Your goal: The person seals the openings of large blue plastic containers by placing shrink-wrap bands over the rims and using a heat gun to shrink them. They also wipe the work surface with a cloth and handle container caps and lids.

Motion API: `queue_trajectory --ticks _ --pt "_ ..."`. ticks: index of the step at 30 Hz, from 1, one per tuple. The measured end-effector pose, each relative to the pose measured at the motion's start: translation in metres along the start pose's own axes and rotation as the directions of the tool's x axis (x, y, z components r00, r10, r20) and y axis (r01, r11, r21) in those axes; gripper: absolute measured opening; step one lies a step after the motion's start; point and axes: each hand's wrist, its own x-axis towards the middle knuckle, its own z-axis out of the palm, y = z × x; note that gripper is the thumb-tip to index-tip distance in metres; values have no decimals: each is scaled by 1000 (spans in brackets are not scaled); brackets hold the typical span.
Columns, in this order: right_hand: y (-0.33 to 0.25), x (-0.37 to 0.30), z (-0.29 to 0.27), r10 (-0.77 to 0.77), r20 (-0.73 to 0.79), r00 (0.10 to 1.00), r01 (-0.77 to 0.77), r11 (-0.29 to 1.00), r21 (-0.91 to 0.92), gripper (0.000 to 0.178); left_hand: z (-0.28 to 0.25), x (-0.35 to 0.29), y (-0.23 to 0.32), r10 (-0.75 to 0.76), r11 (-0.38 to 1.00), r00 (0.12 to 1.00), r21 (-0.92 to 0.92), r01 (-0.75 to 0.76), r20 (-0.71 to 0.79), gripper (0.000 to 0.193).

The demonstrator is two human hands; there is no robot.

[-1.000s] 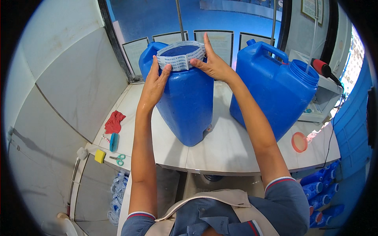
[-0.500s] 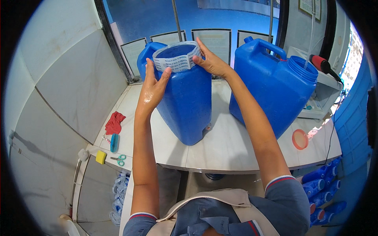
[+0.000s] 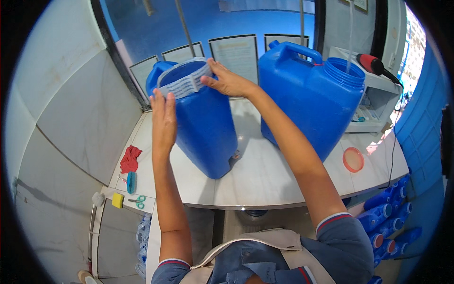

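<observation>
A tall blue plastic water container [image 3: 203, 132] stands on the white counter in front of me, its handle on the far left side. A loose printed clear-and-white plastic seal band [image 3: 182, 87] circles its wide open mouth and sits askew, lower on the near left. My left hand [image 3: 164, 118] rests with straight fingers against the band's near left edge. My right hand [image 3: 229, 80] touches the band's right side, its thumb and fingers spread apart. A second blue water container [image 3: 307, 94] stands to the right, uncapped, with a clear tube or stream at its mouth.
On the left lie a red cloth [image 3: 130, 159], a blue brush [image 3: 131, 182], a yellow sponge [image 3: 117, 199] and green-handled scissors [image 3: 138, 202]. To the right are a pink-red round lid [image 3: 353, 159], a red-and-black heat gun or dryer [image 3: 371, 64] on a white shelf unit, and its cord.
The whole view has shifted, so things sit further left. The container's top and band have moved left and tilt more. My left hand has slid lower, its fingers now straighter and closer together.
</observation>
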Motion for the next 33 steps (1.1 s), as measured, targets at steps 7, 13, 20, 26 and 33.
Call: queue_trajectory --ticks 7,13,20,26,33 --pt "-42 -130 -66 -94 226 970 71 992 109 87 2 -9 -36 43 997 986 69 -32 -159 55" --pt "-15 -298 -257 -92 15 996 79 917 392 32 119 -73 140 392 857 858 -209 -472 -332 42" --pt "179 -345 -448 122 -694 710 -517 759 -395 36 275 -153 256 868 493 364 -496 -715 338 43" --pt "245 -284 -514 628 -339 700 -667 405 -626 53 319 -170 262 741 661 450 -422 -621 499 33" --pt "246 -280 -496 539 -426 726 -630 276 -726 33 325 -159 264 631 776 624 -377 -506 461 27"
